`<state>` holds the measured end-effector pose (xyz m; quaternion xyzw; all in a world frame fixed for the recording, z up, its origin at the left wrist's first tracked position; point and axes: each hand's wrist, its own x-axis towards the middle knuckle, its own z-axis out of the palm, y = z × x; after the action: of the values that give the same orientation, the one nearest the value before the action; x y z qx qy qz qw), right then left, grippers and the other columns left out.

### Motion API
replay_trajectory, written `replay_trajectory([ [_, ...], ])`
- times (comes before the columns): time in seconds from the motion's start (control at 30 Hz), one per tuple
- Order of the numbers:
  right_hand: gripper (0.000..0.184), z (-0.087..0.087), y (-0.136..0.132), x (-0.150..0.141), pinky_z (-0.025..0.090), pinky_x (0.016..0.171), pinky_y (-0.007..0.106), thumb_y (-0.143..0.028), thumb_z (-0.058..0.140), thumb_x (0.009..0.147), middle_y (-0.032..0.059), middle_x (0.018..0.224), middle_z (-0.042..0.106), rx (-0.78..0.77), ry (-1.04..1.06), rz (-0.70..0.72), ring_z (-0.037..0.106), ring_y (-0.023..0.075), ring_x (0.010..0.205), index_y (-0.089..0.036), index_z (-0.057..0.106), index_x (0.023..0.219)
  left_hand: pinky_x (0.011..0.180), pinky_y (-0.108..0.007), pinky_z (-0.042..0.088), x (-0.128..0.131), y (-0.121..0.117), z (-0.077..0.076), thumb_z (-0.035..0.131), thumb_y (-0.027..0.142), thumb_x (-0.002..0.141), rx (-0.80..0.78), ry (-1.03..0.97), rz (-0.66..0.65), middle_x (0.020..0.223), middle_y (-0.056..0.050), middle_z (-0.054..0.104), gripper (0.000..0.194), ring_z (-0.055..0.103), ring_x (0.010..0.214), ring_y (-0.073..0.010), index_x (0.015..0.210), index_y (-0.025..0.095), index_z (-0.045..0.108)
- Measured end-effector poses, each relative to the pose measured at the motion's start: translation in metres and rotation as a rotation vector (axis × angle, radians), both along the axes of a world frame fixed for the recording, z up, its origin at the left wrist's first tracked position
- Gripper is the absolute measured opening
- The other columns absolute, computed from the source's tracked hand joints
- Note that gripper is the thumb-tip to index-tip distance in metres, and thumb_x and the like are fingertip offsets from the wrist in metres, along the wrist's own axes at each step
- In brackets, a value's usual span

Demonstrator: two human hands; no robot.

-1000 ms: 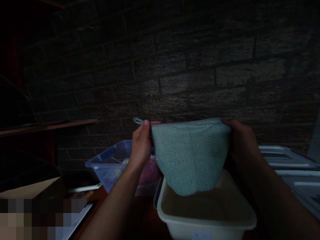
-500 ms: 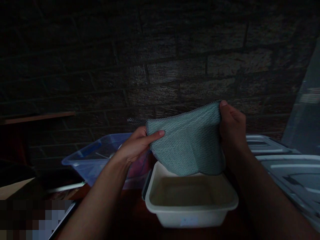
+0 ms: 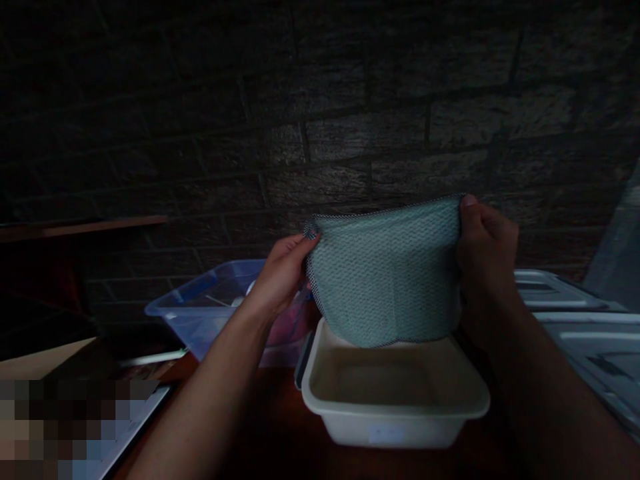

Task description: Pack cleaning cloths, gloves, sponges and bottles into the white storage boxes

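Label (image 3: 387, 433) on the front of a cream plastic tub (image 3: 395, 411) is too blurred to read in the head view. The left hand (image 3: 281, 275) and right hand (image 3: 487, 257) each pinch an upper corner of a green textured cloth (image 3: 385, 280) with checked edging, spread above the tub and hiding its back rim. A translucent blue bin (image 3: 197, 333), partly blocked by the left forearm, stands near a brick wall (image 3: 340, 147); grey-white lids (image 3: 610, 337) lie right.

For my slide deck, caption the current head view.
Left hand and right hand hold a green cloth between them, a white tub below.
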<state>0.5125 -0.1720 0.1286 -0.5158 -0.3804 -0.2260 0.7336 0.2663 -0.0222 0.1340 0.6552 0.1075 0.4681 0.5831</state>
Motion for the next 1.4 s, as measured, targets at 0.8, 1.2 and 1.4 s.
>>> replay_trajectory([
  [0.8,0.032,0.005,-0.005,-0.005,0.033,0.051,0.027,-0.046,0.063,0.091,-0.0027,0.050,0.053,-0.274,-0.114,-0.079,0.050,0.0141,0.048,-0.021,0.079,0.081,0.045,-0.022,0.029,-0.022,0.024,0.005,0.076,0.035,0.082,0.289,0.089,0.197,0.047,0.005,0.047,0.033,0.041,0.044,-0.0093,0.056,0.018,0.064],
  [1.2,0.025,0.007,0.000,-0.018,0.045,0.047,0.023,-0.044,0.061,0.092,0.0015,0.071,0.071,-0.189,0.140,0.591,0.064,0.0157,0.057,-0.020,0.064,0.086,0.058,-0.033,0.048,-0.036,-0.017,0.006,0.075,0.038,0.082,0.568,0.439,-0.491,0.070,-0.010,0.072,0.019,0.064,0.060,-0.0215,0.086,0.022,0.083],
  [1.4,0.035,0.003,-0.005,-0.014,0.035,0.044,0.023,-0.043,0.061,0.091,-0.0006,0.056,0.060,-0.343,0.039,0.355,0.051,0.0121,0.047,-0.019,0.065,0.067,0.037,-0.023,0.027,-0.015,-0.039,0.001,0.075,0.044,0.081,0.112,0.295,-0.299,0.045,-0.001,0.054,0.036,0.041,0.037,-0.0097,0.056,0.019,0.071],
])
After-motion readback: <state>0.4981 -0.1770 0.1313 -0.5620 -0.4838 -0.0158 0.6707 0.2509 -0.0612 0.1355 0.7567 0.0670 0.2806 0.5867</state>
